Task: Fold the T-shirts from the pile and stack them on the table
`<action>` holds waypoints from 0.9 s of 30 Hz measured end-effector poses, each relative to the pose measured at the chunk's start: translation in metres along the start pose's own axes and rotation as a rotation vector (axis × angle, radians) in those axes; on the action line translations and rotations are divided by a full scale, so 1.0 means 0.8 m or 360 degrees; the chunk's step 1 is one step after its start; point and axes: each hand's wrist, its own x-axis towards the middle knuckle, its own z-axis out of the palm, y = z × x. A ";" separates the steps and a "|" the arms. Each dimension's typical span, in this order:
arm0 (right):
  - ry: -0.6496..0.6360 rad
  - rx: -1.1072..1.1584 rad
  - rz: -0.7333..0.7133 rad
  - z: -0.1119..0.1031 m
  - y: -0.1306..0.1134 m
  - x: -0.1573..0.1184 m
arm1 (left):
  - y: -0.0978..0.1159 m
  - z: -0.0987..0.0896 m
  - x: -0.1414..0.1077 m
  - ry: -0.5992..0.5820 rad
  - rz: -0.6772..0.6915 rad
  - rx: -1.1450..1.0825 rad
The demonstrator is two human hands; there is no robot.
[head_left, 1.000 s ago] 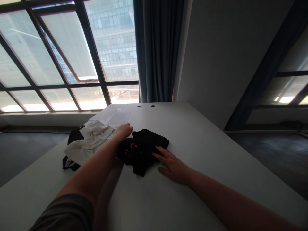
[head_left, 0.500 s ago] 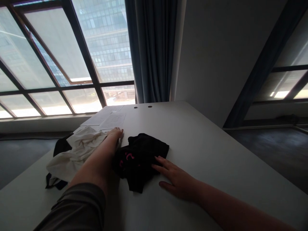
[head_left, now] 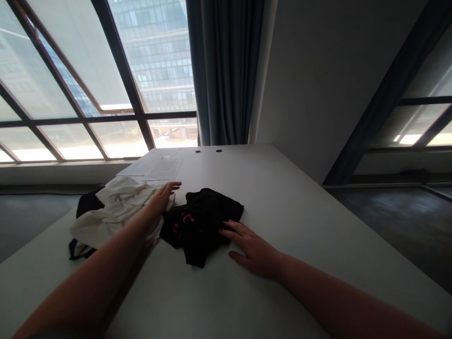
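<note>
A crumpled black garment [head_left: 205,221] with pink lettering lies on the white table [head_left: 247,179]. My right hand [head_left: 252,247] rests at its right side, fingers spread, with the fingertips touching the cloth. To the left is a rumpled white garment [head_left: 116,202], with black cloth [head_left: 90,201] showing from under it. My left hand [head_left: 164,195] is over the right edge of the white garment, fingers stretched out and nothing seen in them. The left forearm hides part of the white cloth.
Printed paper sheets [head_left: 160,167] lie at the table's far left, beyond the white garment. Two round cable holes [head_left: 219,150] are near the far edge. A blue curtain [head_left: 228,75] hangs behind the table beside a large window [head_left: 162,61].
My left hand has lifted slightly and its forearm has swung left, uncovering the black garment's left edge. The right hand stays at the black garment. The view has shifted a little.
</note>
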 end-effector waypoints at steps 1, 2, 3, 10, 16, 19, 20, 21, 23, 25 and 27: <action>0.0085 0.0008 -0.0029 0.001 0.002 0.002 | 0.002 -0.007 -0.035 -0.0028 0.0189 -0.0049; 0.0187 0.0009 -0.0056 0.001 0.004 0.005 | 0.001 -0.014 -0.070 -0.0037 0.0328 0.0047; 0.0300 0.0001 -0.0076 0.001 0.007 0.010 | -0.003 -0.020 -0.101 0.0004 0.0386 0.0233; 0.0243 -0.0003 -0.0067 0.007 0.032 0.066 | -0.026 -0.031 -0.148 0.0053 0.0347 0.0988; 0.0314 -0.0062 -0.0060 0.006 0.033 0.065 | -0.013 -0.012 -0.101 -0.0372 -0.0006 0.0921; 0.0313 -0.0193 -0.0069 -0.001 0.031 0.057 | -0.021 -0.013 -0.106 -0.0291 -0.0055 0.0891; 0.0310 -0.0225 -0.0066 -0.002 0.031 0.055 | -0.025 -0.015 -0.110 -0.0250 -0.0079 0.0894; 0.0319 -0.0247 -0.0054 -0.003 0.029 0.054 | -0.029 -0.019 -0.115 -0.0215 -0.0108 0.0896; 0.0370 -0.0269 -0.0014 -0.005 0.025 0.051 | -0.035 -0.027 -0.125 -0.0160 -0.0164 0.0899; 0.0423 -0.0306 0.0028 -0.005 0.019 0.050 | -0.039 -0.036 -0.132 -0.0133 -0.0198 0.0895; 0.0388 -0.0374 0.0058 -0.007 0.013 0.048 | -0.039 -0.043 -0.138 -0.0128 -0.0199 0.0882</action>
